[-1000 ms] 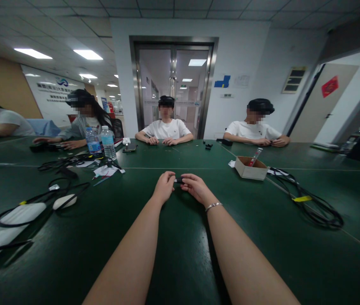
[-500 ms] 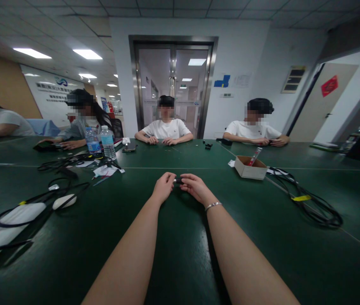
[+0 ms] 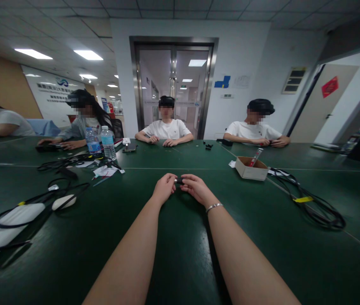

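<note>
Green table (image 3: pixel 180 254); small dark part (image 3: pixel 178 181) pinched between both grips.

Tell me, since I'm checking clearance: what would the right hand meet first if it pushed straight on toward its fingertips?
The small dark object pinched between both hands, then the left hand's fingertips right beyond it; the right hand points leftward.

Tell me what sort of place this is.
Probably an office meeting area used as a shared workbench. Several people sit round a large dark green table before a steel-framed glass double door, under a tiled ceiling. Black cables and a small cardboard box lie on the table.
</note>
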Demonstrator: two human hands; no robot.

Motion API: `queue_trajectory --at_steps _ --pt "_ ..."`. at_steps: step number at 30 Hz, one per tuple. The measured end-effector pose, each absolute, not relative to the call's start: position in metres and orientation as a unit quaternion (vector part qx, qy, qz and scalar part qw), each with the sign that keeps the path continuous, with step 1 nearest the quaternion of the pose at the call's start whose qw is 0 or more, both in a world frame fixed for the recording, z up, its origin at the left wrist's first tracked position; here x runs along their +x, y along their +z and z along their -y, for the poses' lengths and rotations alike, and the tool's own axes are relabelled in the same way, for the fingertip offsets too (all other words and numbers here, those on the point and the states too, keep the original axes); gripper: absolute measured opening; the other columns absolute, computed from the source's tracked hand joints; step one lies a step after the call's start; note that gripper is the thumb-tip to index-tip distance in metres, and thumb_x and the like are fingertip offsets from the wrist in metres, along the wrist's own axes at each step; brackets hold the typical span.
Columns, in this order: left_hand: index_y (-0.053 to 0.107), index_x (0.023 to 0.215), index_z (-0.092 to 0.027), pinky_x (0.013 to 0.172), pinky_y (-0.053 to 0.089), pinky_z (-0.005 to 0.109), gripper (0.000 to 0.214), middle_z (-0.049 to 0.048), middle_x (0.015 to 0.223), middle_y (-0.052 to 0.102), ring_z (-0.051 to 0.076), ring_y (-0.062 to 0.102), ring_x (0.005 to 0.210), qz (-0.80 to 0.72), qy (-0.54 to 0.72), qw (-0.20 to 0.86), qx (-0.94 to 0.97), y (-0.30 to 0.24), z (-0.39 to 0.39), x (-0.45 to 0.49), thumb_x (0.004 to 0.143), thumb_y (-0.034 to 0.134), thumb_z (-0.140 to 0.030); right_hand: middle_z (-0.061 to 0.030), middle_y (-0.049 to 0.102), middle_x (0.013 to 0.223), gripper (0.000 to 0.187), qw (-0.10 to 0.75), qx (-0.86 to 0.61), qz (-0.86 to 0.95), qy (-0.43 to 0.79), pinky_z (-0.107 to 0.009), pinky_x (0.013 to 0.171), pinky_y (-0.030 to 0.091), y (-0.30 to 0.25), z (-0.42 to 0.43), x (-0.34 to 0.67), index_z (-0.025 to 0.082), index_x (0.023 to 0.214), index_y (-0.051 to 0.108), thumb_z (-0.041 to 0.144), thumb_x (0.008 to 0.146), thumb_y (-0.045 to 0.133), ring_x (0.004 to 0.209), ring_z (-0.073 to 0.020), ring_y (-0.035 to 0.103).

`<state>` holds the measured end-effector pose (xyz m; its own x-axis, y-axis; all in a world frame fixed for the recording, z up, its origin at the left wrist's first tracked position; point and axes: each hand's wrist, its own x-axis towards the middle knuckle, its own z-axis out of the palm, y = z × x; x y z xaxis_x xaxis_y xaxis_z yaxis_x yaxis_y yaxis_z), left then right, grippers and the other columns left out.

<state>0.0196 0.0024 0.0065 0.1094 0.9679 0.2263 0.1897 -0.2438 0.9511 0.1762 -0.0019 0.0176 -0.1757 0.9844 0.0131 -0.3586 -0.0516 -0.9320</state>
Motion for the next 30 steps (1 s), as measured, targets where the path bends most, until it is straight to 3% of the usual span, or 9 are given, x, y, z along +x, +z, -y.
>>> queue_trajectory --at_steps 6,11,14,19,23,27,30 --pt "0.050 0.087 -0.018 0.041 0.034 0.018 0.028 -0.0040 0.052 0.053 0.009 0.047 0.041 -0.480 0.490 0.382 0.619 0.005 -0.005 0.019 0.087 0.043 -0.045 -0.0044 0.066 0.076 0.020 0.518 -0.360 0.451 0.631 -0.020 0.058 0.056 0.018 0.003 0.176 0.013 0.090 0.061 0.002 0.074 0.066 0.061 -0.0129 0.065" --pt "0.049 0.084 -0.016 0.041 0.035 0.018 0.032 -0.0036 0.051 0.051 0.009 0.047 0.041 -0.476 0.518 0.409 0.582 0.008 -0.005 0.020 0.088 0.041 -0.047 -0.0018 0.065 0.068 0.024 0.467 -0.371 0.539 0.594 -0.015 0.046 0.051 0.013 0.000 0.172 0.012 0.092 0.062 0.003 0.071 0.070 0.051 -0.0095 0.060" --pt "0.050 0.088 -0.016 0.042 0.035 0.017 0.030 -0.0032 0.053 0.051 0.008 0.047 0.042 -0.468 0.520 0.445 0.559 0.010 -0.005 0.021 0.090 0.038 -0.043 -0.0020 0.066 0.069 0.025 0.474 -0.380 0.554 0.570 -0.016 0.044 0.050 0.011 -0.002 0.169 0.012 0.089 0.062 0.004 0.068 0.073 0.049 -0.0092 0.060" --pt "0.051 0.093 -0.016 0.045 0.037 0.017 0.017 -0.0023 0.059 0.053 0.008 0.049 0.047 -0.458 0.510 0.456 0.567 0.011 -0.004 0.021 0.087 0.047 -0.031 -0.0017 0.066 0.071 0.025 0.493 -0.377 0.554 0.555 -0.016 0.044 0.050 0.011 -0.002 0.169 0.012 0.088 0.062 0.004 0.066 0.073 0.049 -0.0083 0.059" --pt "0.052 0.088 -0.016 0.047 0.039 0.018 0.019 -0.0004 0.068 0.055 0.007 0.049 0.050 -0.471 0.517 0.418 0.580 0.011 -0.003 0.018 0.084 0.052 -0.035 0.0006 0.063 0.066 0.027 0.479 -0.384 0.581 0.535 -0.017 0.043 0.048 0.011 -0.002 0.167 0.013 0.086 0.060 0.008 0.064 0.075 0.044 -0.0073 0.055" --pt "0.056 0.090 -0.016 0.050 0.041 0.020 0.021 0.0039 0.089 0.060 0.007 0.052 0.055 -0.492 0.514 0.364 0.600 0.007 -0.006 0.016 0.082 0.056 -0.036 0.0014 0.062 0.071 0.029 0.458 -0.429 0.620 0.471 -0.018 0.038 0.041 0.008 -0.002 0.162 0.016 0.083 0.055 0.011 0.063 0.075 0.041 -0.0064 0.050" --pt "0.057 0.093 -0.016 0.052 0.042 0.020 0.017 0.0050 0.092 0.061 0.007 0.053 0.056 -0.501 0.491 0.351 0.620 0.003 -0.010 0.016 0.083 0.055 -0.030 0.0026 0.059 0.073 0.027 0.449 -0.489 0.665 0.344 -0.019 0.042 0.038 0.007 0.001 0.156 0.018 0.078 0.053 0.016 0.064 0.076 0.047 -0.0071 0.048"
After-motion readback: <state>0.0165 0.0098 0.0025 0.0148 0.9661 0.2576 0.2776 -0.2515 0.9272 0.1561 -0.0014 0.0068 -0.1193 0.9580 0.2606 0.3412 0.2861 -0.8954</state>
